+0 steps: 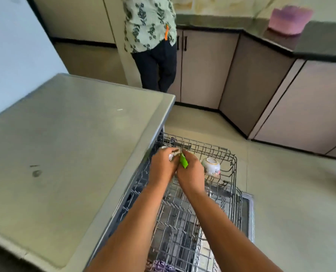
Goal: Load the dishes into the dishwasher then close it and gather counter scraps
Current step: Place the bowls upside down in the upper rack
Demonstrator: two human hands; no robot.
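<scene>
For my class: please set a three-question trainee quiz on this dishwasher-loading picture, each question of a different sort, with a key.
1. True or false: the upper rack is pulled out of the dishwasher.
2. Multiple choice: the white cup lying in the rack is to which side of the right hand? A) its left B) its right C) beneath it
3. Fill in: the right hand holds a small ____-coloured item close against the left hand.

Key: 1 true; 2 B; 3 green.
</scene>
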